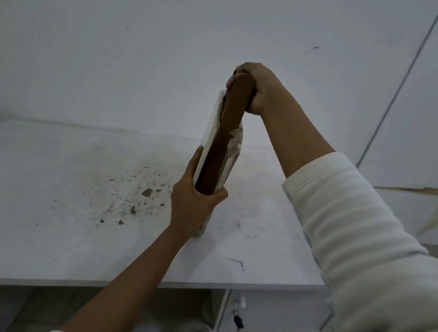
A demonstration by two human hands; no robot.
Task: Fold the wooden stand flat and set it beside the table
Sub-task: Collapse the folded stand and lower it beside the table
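Observation:
The wooden stand (pixel 222 141) is a brown board pressed between pale, worn panels, held almost upright above the white table (pixel 39 197), its parts closed flat together. My right hand (pixel 254 86) is wrapped over its rounded top end. My left hand (pixel 192 204) clasps its lower part from the near side, thumb on the right edge. The stand's bottom end is hidden behind my left hand, so I cannot tell if it touches the tabletop.
The tabletop has a patch of brown chips and stains (pixel 134 196) left of the stand. A drawer with a key (pixel 239 320) sits under the table's right end. A white wall lies behind. Pale strips (pixel 433 193) lean at the right.

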